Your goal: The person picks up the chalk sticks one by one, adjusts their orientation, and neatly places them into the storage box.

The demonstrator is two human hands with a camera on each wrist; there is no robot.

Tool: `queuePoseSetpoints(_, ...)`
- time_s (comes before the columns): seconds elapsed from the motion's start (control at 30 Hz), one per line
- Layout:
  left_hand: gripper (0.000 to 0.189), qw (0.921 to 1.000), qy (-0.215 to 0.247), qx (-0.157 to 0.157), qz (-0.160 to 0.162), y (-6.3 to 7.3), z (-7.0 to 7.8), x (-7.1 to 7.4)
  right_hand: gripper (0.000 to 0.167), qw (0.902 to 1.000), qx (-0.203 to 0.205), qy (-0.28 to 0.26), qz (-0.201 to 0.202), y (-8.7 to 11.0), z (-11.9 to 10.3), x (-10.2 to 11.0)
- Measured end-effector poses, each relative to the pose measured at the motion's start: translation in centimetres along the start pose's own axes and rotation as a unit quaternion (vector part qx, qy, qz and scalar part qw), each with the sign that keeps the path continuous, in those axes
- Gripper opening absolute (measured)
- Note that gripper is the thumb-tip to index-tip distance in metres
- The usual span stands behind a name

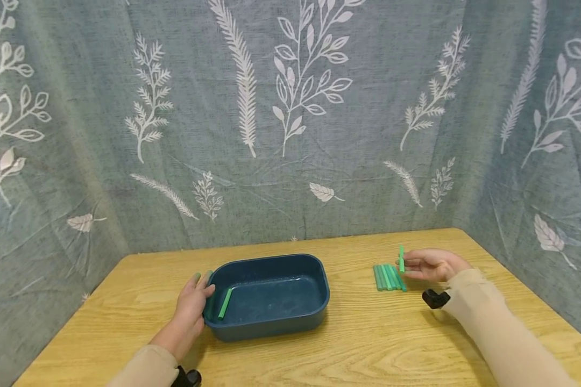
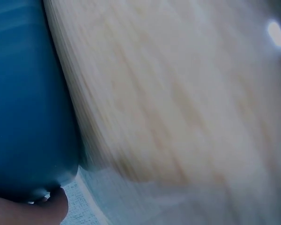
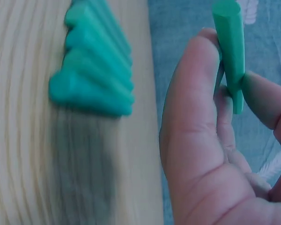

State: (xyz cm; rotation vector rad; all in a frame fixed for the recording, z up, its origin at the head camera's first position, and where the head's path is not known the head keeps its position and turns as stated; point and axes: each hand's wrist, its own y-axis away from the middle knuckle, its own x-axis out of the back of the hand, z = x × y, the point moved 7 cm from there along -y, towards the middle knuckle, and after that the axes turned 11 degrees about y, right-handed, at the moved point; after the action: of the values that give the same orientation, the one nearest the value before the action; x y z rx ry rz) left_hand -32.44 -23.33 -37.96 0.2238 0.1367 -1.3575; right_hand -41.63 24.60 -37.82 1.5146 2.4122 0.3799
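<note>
A dark blue rectangular plastic bin (image 1: 266, 329) stands on the table, with one green stick (image 1: 225, 303) leaning inside its left end. My left hand (image 1: 192, 301) holds the bin's left end, thumb at the rim and fingers along the outside. In the left wrist view, a fingertip (image 2: 58, 204) touches the bin's edge (image 2: 33, 108). My right hand (image 1: 431, 263) pinches a short green stick (image 3: 232, 51) between thumb and fingers, upright and above the table. Close beside that hand lies a row of several similar sticks (image 1: 388, 278) in differing greens, side by side.
The wooden table (image 1: 358, 344) carries the bin left of centre and the stick row to the right. Blue-grey curtains (image 1: 198, 134) with white leaf patterns hang behind the table and at both sides. A black wrist camera (image 1: 436, 298) sits under the right wrist.
</note>
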Motion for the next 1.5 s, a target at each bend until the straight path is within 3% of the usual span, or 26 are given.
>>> queuePoseSetpoints(0.1,0.063,1.0000,-0.003,0.001,0.001,-0.1,0.0,-0.1,0.065,0.9989,-0.001,-0.046,-0.004,0.0,-0.2,-0.7)
queuePoseSetpoints(0.27,0.064,1.0000,0.005,-0.001,-0.002,0.0,0.2,-0.3,0.015,0.9983,0.004,-0.054,-0.023,-0.2,-0.5,-1.8)
queuePoseSetpoints(0.57,0.064,1.0000,0.006,0.000,0.001,0.3,0.3,-0.2,0.028,0.9986,0.017,-0.032,-0.039,-0.7,-1.5,-4.5)
queuePoseSetpoints(0.77,0.063,0.9999,0.002,0.007,0.007,0.2,0.2,0.0,0.015,0.9993,0.017,-0.012,-0.032,-1.4,-1.8,-6.0)
queuePoseSetpoints(1.17,0.063,0.9999,0.009,0.006,0.002,0.3,0.2,-0.2,0.017,0.9987,0.017,-0.027,-0.040,-2.4,-3.2,-9.1)
queuePoseSetpoints(1.37,0.063,1.0000,0.008,0.003,0.004,0.3,0.1,-0.2,0.031,0.9982,0.031,-0.010,-0.049,-3.0,-3.8,-10.9)
queuePoseSetpoints(1.5,0.064,1.0000,0.009,0.002,0.000,0.2,0.1,-0.2,0.023,0.9975,0.036,-0.008,-0.061,-3.5,-4.4,-12.3)
